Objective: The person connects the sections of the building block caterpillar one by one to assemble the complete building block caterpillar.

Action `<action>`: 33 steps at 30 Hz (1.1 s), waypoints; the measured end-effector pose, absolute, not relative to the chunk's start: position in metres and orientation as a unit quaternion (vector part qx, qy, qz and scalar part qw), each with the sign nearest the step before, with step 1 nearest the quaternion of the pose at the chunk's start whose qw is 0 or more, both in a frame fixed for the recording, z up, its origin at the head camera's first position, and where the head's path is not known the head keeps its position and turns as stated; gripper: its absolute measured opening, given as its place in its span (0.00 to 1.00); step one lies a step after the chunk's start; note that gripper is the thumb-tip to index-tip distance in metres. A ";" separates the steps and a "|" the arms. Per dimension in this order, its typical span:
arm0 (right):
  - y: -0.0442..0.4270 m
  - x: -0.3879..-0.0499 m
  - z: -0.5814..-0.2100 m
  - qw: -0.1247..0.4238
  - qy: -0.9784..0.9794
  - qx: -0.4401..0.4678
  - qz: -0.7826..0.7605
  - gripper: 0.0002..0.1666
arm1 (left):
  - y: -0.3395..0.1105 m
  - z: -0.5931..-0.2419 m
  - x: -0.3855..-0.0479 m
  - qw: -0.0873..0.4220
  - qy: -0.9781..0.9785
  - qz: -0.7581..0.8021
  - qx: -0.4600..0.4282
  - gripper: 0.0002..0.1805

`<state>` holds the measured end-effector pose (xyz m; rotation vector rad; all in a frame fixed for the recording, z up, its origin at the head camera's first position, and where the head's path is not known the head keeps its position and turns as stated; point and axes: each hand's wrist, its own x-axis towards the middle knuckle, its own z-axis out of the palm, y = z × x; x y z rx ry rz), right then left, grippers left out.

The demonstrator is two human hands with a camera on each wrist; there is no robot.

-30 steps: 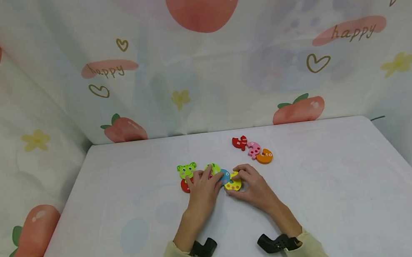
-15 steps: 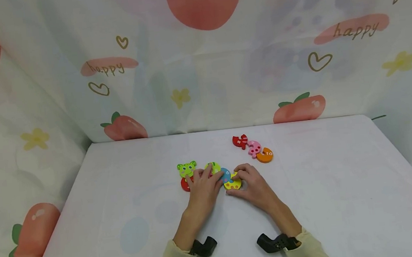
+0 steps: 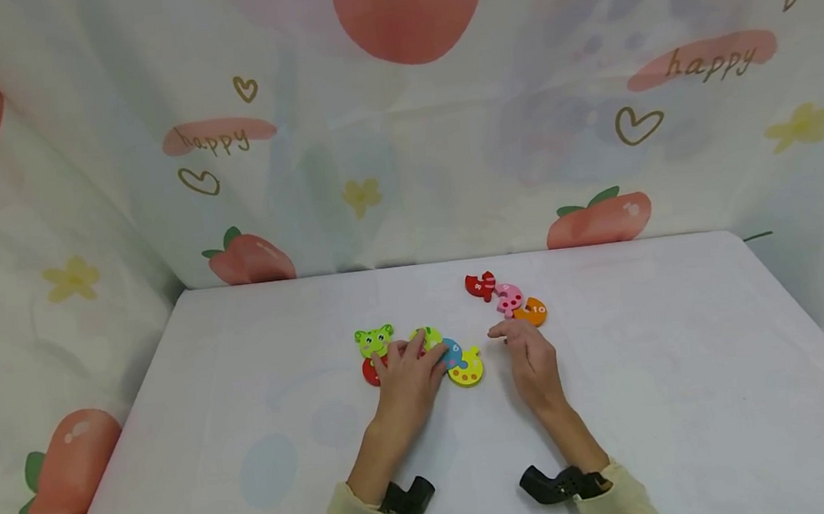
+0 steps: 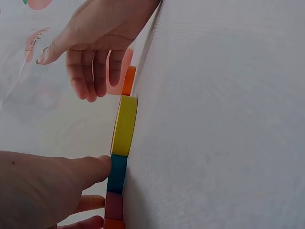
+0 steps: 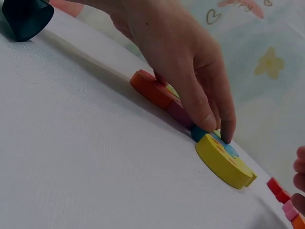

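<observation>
A row of joined puzzle pieces lies on the table, starting with a green animal-face piece [image 3: 373, 341] and a red piece [image 3: 370, 372]. My left hand [image 3: 406, 383] lies over the middle of the row, fingertips resting on it and hiding some pieces. Its thumb touches the blue piece [image 4: 117, 172] in the left wrist view. A yellow piece [image 3: 466, 369] forms the right end, touching the blue one. To its right my right hand [image 3: 534, 366] hovers with nothing in it, fingers loosely bent, near an orange piece [image 3: 534, 311] marked 10.
Beyond the right hand, a red striped piece [image 3: 480, 286], a pink spotted piece [image 3: 509, 298] and the orange piece form a second short row. A patterned cloth [image 3: 401, 149] hangs behind the white table [image 3: 668, 397]. Black bands [image 3: 560, 484] sit on both wrists.
My right hand has let go of the yellow piece and moved right toward the orange piece. The yellow piece stays against the blue one. My left hand has not moved.
</observation>
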<state>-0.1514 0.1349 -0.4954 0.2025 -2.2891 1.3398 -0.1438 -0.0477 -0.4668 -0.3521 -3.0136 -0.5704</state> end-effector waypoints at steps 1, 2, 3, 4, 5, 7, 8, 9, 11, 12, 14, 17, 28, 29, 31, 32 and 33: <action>0.135 -0.151 -0.495 0.240 -0.828 0.065 0.503 0.17 | -0.047 -0.467 -0.143 0.028 -0.976 -0.182 -0.113 0.21; 0.135 -0.151 -0.495 0.238 -0.824 0.057 0.512 0.18 | -0.047 -0.467 -0.143 0.028 -0.977 -0.178 -0.113 0.21; 0.134 -0.151 -0.494 0.236 -0.821 0.052 0.517 0.19 | -0.047 -0.467 -0.142 0.029 -0.978 -0.174 -0.112 0.21; 0.134 -0.150 -0.494 0.231 -0.820 0.049 0.521 0.19 | -0.046 -0.467 -0.142 0.030 -0.979 -0.168 -0.111 0.22; 0.134 -0.150 -0.494 0.228 -0.820 0.048 0.523 0.20 | -0.046 -0.467 -0.142 0.031 -0.980 -0.161 -0.110 0.22; 0.134 -0.150 -0.493 0.223 -0.821 0.046 0.524 0.20 | -0.044 -0.466 -0.141 0.031 -0.983 -0.148 -0.107 0.23; 0.133 -0.150 -0.493 0.222 -0.821 0.045 0.524 0.20 | -0.043 -0.465 -0.141 0.030 -0.984 -0.139 -0.105 0.24; 0.133 -0.150 -0.492 0.222 -0.820 0.045 0.525 0.20 | -0.042 -0.465 -0.140 0.030 -0.985 -0.132 -0.103 0.25; 0.134 -0.150 -0.493 0.223 -0.821 0.044 0.524 0.20 | -0.039 -0.464 -0.140 0.026 -0.988 -0.116 -0.098 0.27; 0.134 -0.151 -0.493 0.225 -0.821 0.045 0.522 0.20 | -0.037 -0.464 -0.140 0.023 -0.989 -0.109 -0.094 0.28; 0.134 -0.151 -0.493 0.230 -0.822 0.048 0.519 0.20 | -0.034 -0.464 -0.140 0.016 -0.991 -0.097 -0.087 0.29; 0.135 -0.152 -0.494 0.239 -0.823 0.053 0.513 0.20 | -0.028 -0.464 -0.140 0.010 -0.992 -0.097 -0.074 0.32; 0.136 -0.152 -0.494 0.243 -0.819 0.060 0.517 0.21 | -0.022 -0.463 -0.137 0.008 -0.991 -0.117 -0.067 0.38; 0.136 -0.151 -0.494 0.241 -0.818 0.060 0.518 0.21 | -0.022 -0.463 -0.136 0.005 -0.991 -0.118 -0.067 0.38; 0.136 -0.151 -0.495 0.239 -0.819 0.057 0.519 0.21 | -0.021 -0.463 -0.137 -0.002 -0.991 -0.116 -0.066 0.38; 0.136 -0.151 -0.495 0.239 -0.819 0.056 0.519 0.21 | -0.021 -0.463 -0.137 -0.007 -0.991 -0.117 -0.066 0.39; 0.136 -0.151 -0.495 0.239 -0.818 0.056 0.520 0.22 | -0.020 -0.463 -0.137 -0.012 -0.991 -0.117 -0.066 0.39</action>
